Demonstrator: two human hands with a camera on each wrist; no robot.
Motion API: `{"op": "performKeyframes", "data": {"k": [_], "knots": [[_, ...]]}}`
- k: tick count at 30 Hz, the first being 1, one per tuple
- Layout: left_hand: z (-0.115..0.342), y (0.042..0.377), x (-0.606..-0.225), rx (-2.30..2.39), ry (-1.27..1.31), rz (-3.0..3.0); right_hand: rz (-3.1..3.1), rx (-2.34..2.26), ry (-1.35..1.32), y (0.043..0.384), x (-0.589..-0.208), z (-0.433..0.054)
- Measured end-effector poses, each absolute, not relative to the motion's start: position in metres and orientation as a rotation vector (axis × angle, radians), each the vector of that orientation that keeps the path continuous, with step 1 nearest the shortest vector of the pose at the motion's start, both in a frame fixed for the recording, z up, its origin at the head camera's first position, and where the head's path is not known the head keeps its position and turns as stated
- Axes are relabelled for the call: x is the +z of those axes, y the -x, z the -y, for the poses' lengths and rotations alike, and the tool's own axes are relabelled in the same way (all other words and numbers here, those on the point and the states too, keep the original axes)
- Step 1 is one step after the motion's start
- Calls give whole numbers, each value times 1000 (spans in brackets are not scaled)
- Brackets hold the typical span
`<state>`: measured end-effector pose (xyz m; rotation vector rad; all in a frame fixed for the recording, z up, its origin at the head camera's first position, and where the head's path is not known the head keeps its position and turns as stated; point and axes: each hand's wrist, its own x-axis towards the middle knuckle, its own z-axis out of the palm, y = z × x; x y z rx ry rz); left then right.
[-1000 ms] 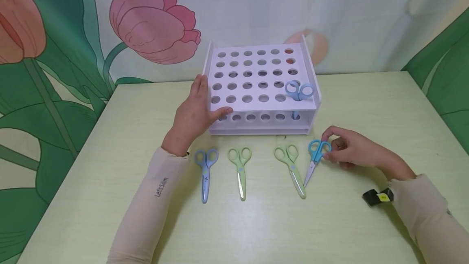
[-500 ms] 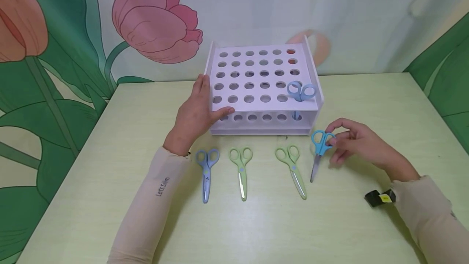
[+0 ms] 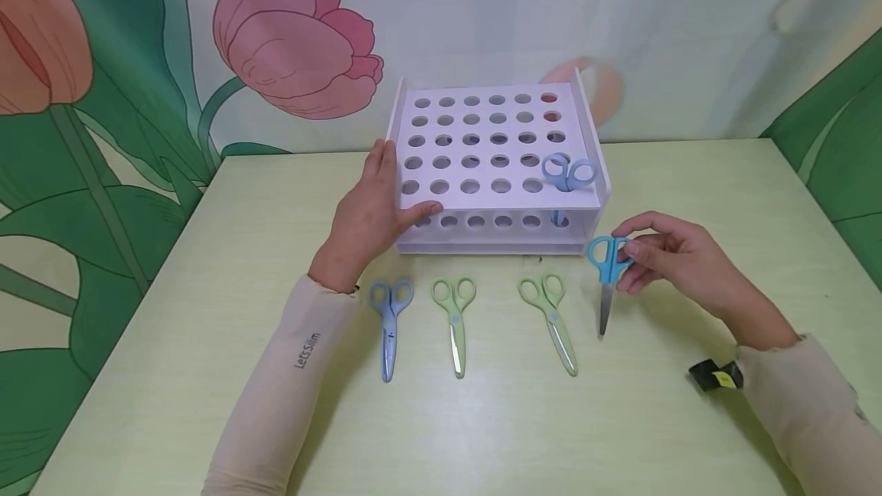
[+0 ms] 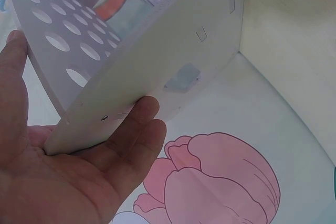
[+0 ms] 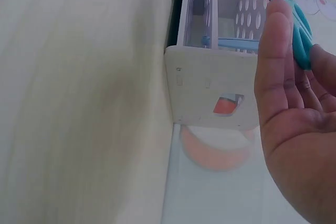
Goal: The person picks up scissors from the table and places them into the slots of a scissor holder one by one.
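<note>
My left hand [image 3: 365, 213] grips the left front corner of a white rack [image 3: 482, 202] with rows of round holes. In the left wrist view its fingertips [image 4: 149, 121] press the rack's outer side wall, the thumb at the perforated panel's edge. My right hand [image 3: 678, 259] pinches small bright-blue scissors [image 3: 609, 274] by the handle loops, blades pointing down, beside the rack's right front corner. In the right wrist view the teal-blue handle [image 5: 300, 40] lies between thumb and fingers. Pale blue scissors [image 3: 561, 174] stand in a front-right hole of the rack, loops above the panel.
In front of the rack lie blue-violet scissors [image 3: 389, 327], green scissors [image 3: 455, 320] and a second green pair [image 3: 551, 316], handles toward the rack. The pale wooden table [image 3: 496, 442] meets a flower-printed curtain [image 3: 468, 14] behind.
My right hand has lifted the bright-blue scissors off the table and moved them slightly back and right, their blades swinging to point nearly straight down. My left hand stays on the rack.
</note>
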<state>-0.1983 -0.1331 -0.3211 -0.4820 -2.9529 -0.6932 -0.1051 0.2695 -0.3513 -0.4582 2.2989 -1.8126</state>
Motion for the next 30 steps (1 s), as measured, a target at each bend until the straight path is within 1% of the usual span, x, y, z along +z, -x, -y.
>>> {"op": "performKeyframes", "data": {"k": [10,18,30], "knots": [[134,198,-320,-698,470,2964,-2330,-1858,538,101,-338,-260],[134,198,-324,-721,472,2980,-2457,-1754,484,93,-333,-258],[133,199,-321,-705,460,2974,-2504,-1748,550,98,-320,-249]]}}
